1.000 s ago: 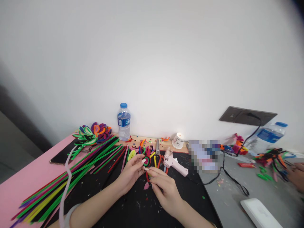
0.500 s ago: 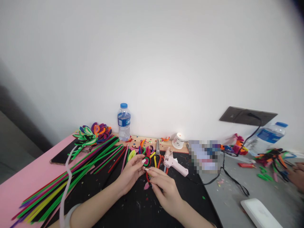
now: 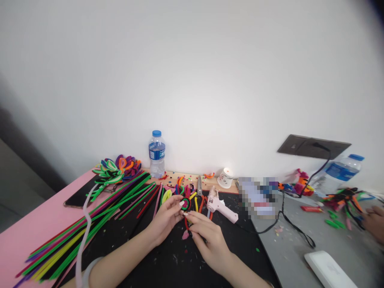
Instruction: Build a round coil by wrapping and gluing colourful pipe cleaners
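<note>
- Head view: a coiled disc [image 3: 185,203] of pipe cleaner, wound in green, black and red rings, is held just above the black tabletop [image 3: 168,260], near the middle of its far edge.
- The disc is judged to be very light, with a soft, fuzzy surface over a bendable wire core. It is not slippery, but the winding could be loosened or dented by a hard squeeze, so it is best taken by the rim with light pressure across the flat faces.
- The left hand [image 3: 166,218] is closed on the disc's left rim, with thumb and fingertips pinched on it and the forearm reaching in from the near left corner.
- The right hand [image 3: 207,237] is curled palm down, its fingertips pinched on a red strand [image 3: 186,224] that hangs from the disc.
- A glue gun [image 3: 220,206] is laid just right of the disc, and a sheaf of loose pipe cleaners [image 3: 90,224] is spread toward the left edge.
</note>
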### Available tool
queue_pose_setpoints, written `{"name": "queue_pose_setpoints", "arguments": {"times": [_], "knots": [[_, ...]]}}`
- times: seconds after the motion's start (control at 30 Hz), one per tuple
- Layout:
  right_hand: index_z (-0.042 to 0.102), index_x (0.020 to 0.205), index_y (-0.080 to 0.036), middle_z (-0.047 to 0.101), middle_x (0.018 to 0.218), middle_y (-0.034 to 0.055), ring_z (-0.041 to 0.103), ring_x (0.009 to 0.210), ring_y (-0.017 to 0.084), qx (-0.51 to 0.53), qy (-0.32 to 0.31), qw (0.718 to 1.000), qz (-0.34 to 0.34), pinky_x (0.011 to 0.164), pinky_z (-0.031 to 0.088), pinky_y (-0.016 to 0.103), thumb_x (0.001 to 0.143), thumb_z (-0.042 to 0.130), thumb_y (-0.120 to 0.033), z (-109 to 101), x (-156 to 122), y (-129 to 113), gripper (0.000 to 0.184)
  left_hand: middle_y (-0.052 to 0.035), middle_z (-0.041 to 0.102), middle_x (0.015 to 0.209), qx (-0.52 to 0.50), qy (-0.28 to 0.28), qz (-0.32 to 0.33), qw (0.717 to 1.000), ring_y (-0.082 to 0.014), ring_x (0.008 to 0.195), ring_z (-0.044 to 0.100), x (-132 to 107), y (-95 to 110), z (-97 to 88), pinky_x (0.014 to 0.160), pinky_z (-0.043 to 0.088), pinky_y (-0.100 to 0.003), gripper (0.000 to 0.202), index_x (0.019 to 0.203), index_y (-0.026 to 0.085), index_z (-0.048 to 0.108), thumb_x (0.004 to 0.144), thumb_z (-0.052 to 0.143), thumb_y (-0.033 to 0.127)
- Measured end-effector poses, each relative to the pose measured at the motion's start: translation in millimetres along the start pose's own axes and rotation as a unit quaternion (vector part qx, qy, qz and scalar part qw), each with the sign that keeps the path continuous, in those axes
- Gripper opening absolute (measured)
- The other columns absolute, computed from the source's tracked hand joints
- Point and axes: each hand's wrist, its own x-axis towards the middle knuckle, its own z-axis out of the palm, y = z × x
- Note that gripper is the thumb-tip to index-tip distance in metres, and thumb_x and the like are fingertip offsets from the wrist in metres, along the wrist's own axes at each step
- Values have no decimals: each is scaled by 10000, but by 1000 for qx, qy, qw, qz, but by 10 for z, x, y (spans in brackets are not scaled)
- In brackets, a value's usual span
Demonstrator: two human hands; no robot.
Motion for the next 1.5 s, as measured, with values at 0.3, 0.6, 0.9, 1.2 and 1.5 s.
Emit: {"name": "queue_pose_setpoints", "arguments": {"times": [0.3, 0.6, 0.9, 1.2, 1.5], "knots": [[651, 875, -161, 702, 1120, 133, 600, 1139, 209, 1, -4, 1000, 3, 986, 481, 309, 852, 494, -33, 10, -22, 25, 204, 12, 570, 817, -2, -1, 1, 1000, -97, 698, 583, -4, 1, 9, 678, 472, -233, 272, 910, 195, 654, 669, 777, 225], [647, 882, -166, 697, 1130, 132, 597, 1144, 210, 1, -6, 1000, 1, 988, 481, 316, 849, 492, -29, 7, -12, 22, 209, 16, 567, 799, -2, 0, 1, 1000, -94, 678, 577, 2, 13, 11, 671, 472, -233, 275, 909, 198, 655, 666, 781, 228], [654, 872, -170, 705, 1111, 134, 609, 1128, 214, -4, -4, 1000, 4, 966, 497, 314, 851, 487, -38, 4, -11, 20, 214, 13, 568, 805, -2, -2, 2, 1000, -93, 682, 574, 0, -10, -3, 682, 474, -236, 247, 909, 198, 658, 687, 765, 220], [655, 872, -174, 705, 1119, 125, 612, 1123, 210, 0, -3, 1000, 5, 972, 495, 322, 854, 492, -44, 3, 0, 15, 210, 13, 568, 803, 3, 1, 1, 1000, -96, 686, 575, -13, 12, 21, 675, 470, -233, 258, 901, 196, 658, 672, 774, 222], [659, 867, -171, 709, 1107, 127, 617, 1117, 214, 0, -1, 1000, 7, 969, 498, 320, 851, 487, -41, -12, 17, -6, 217, 16, 564, 809, 4, -5, 5, 1000, -95, 690, 565, 0, 5, 14, 689, 460, -240, 254, 912, 203, 662, 682, 767, 223]]}}
